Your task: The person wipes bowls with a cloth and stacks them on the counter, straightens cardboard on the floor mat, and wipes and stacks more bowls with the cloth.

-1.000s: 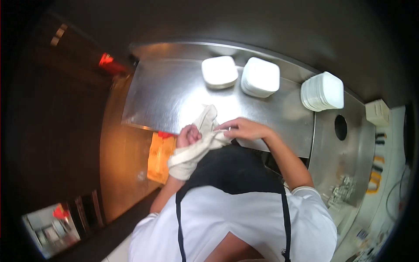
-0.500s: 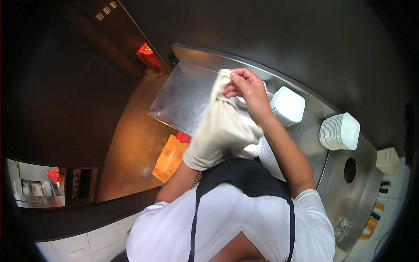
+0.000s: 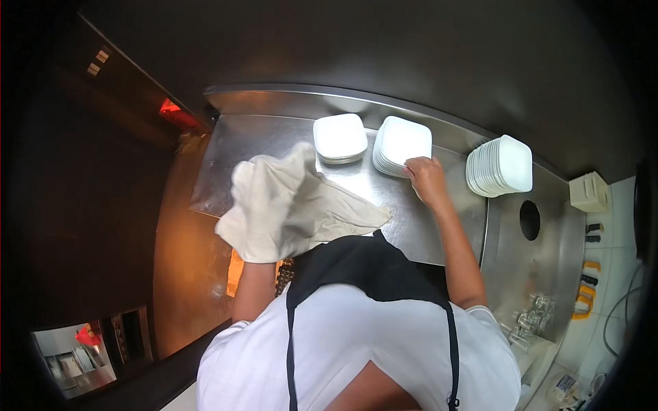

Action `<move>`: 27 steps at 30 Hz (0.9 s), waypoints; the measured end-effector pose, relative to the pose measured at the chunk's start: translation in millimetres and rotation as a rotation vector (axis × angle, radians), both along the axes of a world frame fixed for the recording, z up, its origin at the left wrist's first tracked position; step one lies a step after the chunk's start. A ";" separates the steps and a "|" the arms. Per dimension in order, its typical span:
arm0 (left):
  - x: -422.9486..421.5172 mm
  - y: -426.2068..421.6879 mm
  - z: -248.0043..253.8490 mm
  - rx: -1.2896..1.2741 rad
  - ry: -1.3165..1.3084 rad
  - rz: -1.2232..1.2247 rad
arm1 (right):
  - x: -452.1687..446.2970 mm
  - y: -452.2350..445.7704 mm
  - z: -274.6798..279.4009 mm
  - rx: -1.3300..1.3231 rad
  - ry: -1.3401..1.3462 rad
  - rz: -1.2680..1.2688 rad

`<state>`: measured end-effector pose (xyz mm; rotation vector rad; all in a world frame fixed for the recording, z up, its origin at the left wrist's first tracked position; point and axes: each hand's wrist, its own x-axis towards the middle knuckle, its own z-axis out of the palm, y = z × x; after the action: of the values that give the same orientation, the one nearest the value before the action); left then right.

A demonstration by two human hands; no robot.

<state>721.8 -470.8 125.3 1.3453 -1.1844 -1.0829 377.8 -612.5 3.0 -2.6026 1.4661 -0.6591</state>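
Note:
A cream cloth [image 3: 288,205] is draped over my left hand and hides its fingers. My left wrist [image 3: 258,272] shows below it, and a loose end of the cloth trails to the right. At the near right corner of the middle stack of white square plates [image 3: 403,142], my right hand [image 3: 426,179] has its fingers bent around the edge of the upper plates. A shorter stack of the same plates [image 3: 340,137] stands to its left. To the right is a taller, leaning stack [image 3: 504,166].
The stacks rest on a steel counter [image 3: 439,233] with a raised back edge. On the right are a round hole [image 3: 529,220], a white box [image 3: 588,192], clear glassware [image 3: 536,315] and yellow and black handles [image 3: 586,298]. An orange object [image 3: 235,270] is below on the left.
My right hand has let go of the cloth and moved right and down to the middle plate stack. The cloth on my left hand has shifted left and spread out. The view has turned.

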 end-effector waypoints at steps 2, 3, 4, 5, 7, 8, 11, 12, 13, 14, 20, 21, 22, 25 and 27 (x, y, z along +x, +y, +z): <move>-17.7 -3.0 -23.6 0.157 -0.044 -0.067 | -2.9 -0.8 -4.7 0.038 -0.006 -0.014; -22.0 -9.1 -36.4 0.241 -0.087 -0.103 | -2.5 0.1 -6.0 0.040 -0.033 -0.014; -24.6 -21.1 -51.1 0.340 -0.146 -0.144 | -1.9 -0.9 -6.0 0.039 -0.061 -0.010; -26.1 -29.1 -64.1 0.437 -0.163 -0.168 | -2.3 -1.3 -5.8 0.038 -0.088 -0.005; -29.1 -27.3 -80.9 0.567 -0.072 -0.169 | -5.0 -2.6 -4.7 0.074 -0.089 0.018; -35.1 -16.6 -80.3 0.506 0.163 -0.080 | -6.2 -3.7 -3.0 0.091 -0.089 0.032; -60.6 14.2 -58.2 0.258 0.669 0.112 | -7.4 -5.0 7.2 0.123 0.057 0.064; -64.1 18.5 -57.6 0.202 0.763 0.135 | -8.2 -5.7 9.6 0.107 0.058 0.073; -54.8 19.3 -78.8 0.217 0.780 0.097 | -8.7 -6.7 12.1 0.091 0.060 0.083; -41.5 20.5 -106.6 0.231 0.796 0.059 | -8.5 -7.1 12.9 0.075 0.062 0.093; -11.8 24.1 -196.9 0.169 0.691 -0.083 | 0.1 1.5 -0.1 -0.109 -0.061 0.029; -12.6 22.7 -193.5 0.172 0.634 -0.071 | -1.6 0.7 -3.2 -0.103 -0.115 0.041; -15.2 22.9 -189.9 0.225 0.577 -0.021 | -5.3 -0.7 -6.4 -0.097 -0.169 0.051; -37.2 13.3 -140.0 0.369 0.402 0.115 | -9.6 -10.9 -5.9 -0.184 -0.271 -0.163; -49.0 9.2 -118.2 0.414 0.366 0.190 | -11.4 -25.0 0.6 -0.048 -0.252 -0.382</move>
<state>672.8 -461.6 7.2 1.4534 -0.5704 -1.4108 366.4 -637.5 3.5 -2.1797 1.8918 -1.0269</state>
